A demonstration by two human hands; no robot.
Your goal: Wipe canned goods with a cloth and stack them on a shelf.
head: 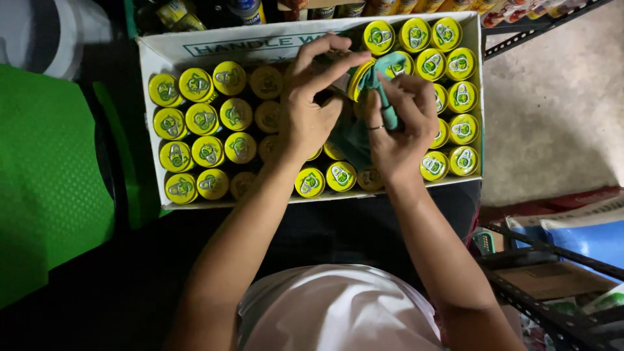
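Left hand (311,107) grips a tilted can (359,77) above the box's (151,97) back edge so the right hand (398,123), pinching a teal cloth (387,84), can wipe it.

White cardboard tray box (170,47) fills centre, open top, teal printed panel on its far wall at 12 o'clock. Inside: rows of yellow-lidded cans (208,119) w/ green pull-tab tops, packed upright, touching. One can (359,78) tilted, lifted above the rows at approx 1 o'clock. Past the box at 12: row of bottles/cans (247,9) w/ yellow, blue labels, mostly cropped. At 4 o'clock: blue-and-white bag (588,234), brown carton (552,278) under dark metal rack.
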